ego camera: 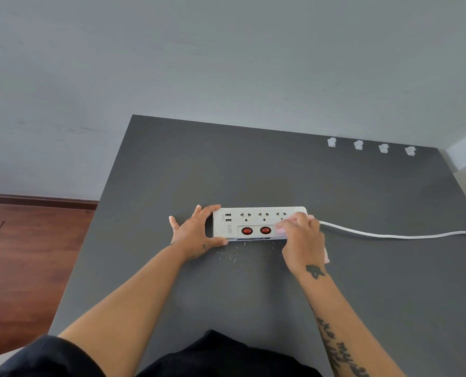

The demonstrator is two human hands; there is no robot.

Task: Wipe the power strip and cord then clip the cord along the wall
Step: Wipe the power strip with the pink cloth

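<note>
On the dark grey table [226,164], a white power strip [253,223] lies flat near the middle, lengthwise from left to right, with its sockets, USB ports and two red switches [247,230] facing up. The left hand [196,235] lies spread on the table at the strip's left end, the index finger against the far corner and the thumb against the near one. The right hand [302,240] has its fingers curled over a pink cloth [326,255] and presses it onto the strip's right end, covering that part. The white cord [389,235] leaves the strip beside this hand and trails across the table to the right edge of the view. Pale specks [231,255] lie scattered just in front of the strip. Four white cable clips [358,145] sit in a row at the table's far right edge, by the grey wall [226,63].
</note>
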